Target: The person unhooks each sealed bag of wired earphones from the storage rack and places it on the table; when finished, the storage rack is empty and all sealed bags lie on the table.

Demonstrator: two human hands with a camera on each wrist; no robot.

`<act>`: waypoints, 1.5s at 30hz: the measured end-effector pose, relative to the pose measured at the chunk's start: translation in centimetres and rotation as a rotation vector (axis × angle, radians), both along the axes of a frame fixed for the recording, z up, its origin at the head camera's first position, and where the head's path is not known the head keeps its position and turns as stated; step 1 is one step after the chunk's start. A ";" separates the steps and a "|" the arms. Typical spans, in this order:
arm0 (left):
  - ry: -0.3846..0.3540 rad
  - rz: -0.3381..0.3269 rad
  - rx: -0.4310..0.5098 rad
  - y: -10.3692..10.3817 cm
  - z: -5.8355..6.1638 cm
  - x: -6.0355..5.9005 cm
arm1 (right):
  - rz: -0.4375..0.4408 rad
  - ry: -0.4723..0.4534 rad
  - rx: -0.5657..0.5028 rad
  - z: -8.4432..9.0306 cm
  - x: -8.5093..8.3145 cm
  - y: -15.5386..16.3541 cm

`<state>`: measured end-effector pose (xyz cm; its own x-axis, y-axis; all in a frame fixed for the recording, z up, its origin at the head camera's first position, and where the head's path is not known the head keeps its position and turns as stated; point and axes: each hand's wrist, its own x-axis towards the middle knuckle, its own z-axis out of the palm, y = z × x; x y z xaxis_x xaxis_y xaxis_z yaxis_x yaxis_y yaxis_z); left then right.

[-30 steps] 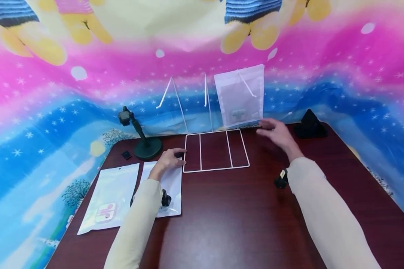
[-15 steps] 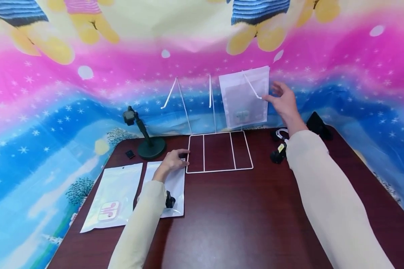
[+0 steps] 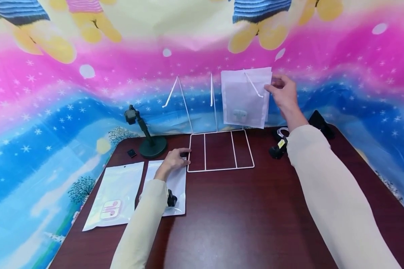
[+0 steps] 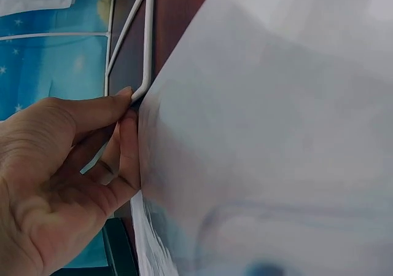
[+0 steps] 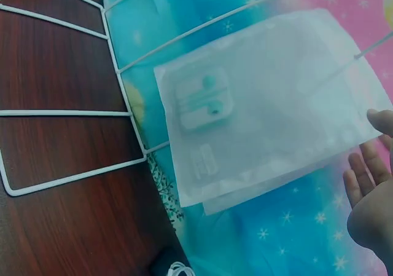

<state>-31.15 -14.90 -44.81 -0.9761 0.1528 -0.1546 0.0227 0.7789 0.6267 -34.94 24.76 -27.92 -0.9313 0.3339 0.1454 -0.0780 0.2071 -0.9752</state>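
Note:
A white wire display rack (image 3: 222, 169) stands at the back of the table, with several hooked arms rising from its flat base. My left hand (image 3: 173, 160) pinches the left side of the base, thumb and fingertips meeting at the wire in the left wrist view. On the right-hand hook hang two translucent white zip bags (image 5: 270, 104), one behind the other. Boxed earphones (image 5: 206, 98) show through the front bag. My right hand (image 3: 284, 93) pinches the bags' upper right edge, thumb in front and fingers partly behind. Below my left wrist lies another white bag (image 3: 179, 186), partly covered by the arm.
Further left lies a white bag (image 3: 124, 183) with pink-white boxed earphones. A dark green stand (image 3: 153, 147) and a small black square (image 3: 131, 153) are behind it. At the back right are a black wedge-shaped object (image 3: 320, 123) and a white cable (image 3: 282, 131). A printed cloth (image 3: 87, 119) hangs behind.
My right hand has risen from beside the bags' lower corner to their upper right edge and taken hold there. The hanging bags have turned slightly. My left hand stays at the rack's base.

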 end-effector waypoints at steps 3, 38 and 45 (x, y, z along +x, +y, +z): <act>0.002 -0.005 -0.002 -0.1 0.1 0.0 | 0.019 0.039 0.002 0.1 0.2 0.2; -0.004 0.012 0.025 0.1 -0.1 -0.1 | 0.129 0.149 -0.036 -0.4 8.2 3.4; -0.015 0.029 0.032 0.0 -0.2 0.0 | 0.158 0.201 -0.119 -0.4 9.4 3.8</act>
<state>-31.17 -14.88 -45.04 -0.9777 0.1299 -0.1649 -0.0091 0.7588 0.6513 -25.52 28.57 -28.28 -0.9294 0.2131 0.3013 -0.2949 0.0618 -0.9535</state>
